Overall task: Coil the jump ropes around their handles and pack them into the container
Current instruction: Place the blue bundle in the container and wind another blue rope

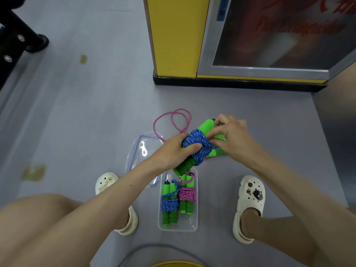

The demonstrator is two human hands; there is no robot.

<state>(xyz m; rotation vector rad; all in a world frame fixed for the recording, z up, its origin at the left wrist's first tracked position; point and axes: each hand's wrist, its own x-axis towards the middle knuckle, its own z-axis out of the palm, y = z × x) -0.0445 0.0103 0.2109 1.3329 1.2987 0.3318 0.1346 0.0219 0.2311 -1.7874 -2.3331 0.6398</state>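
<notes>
Our left hand point(171, 153) fingers curl round the blue coil on the green foam-handled jump rope point(198, 136); right hand point(235, 139) fingers pinch that coil. Long axis runs near-left to far-right, held above the clear plastic container point(178, 228) on the floor point(96, 112).

green handles point(207, 125) mostly hidden by blue rope point(196, 144)

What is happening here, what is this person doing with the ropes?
A person holds a blue jump rope coiled around its green handles: the left hand grips the bundle, the right hand pinches the rope. The clear container on the floor holds two coiled ropes, one blue, one pink. A pink rope lies loose beyond it.
</notes>
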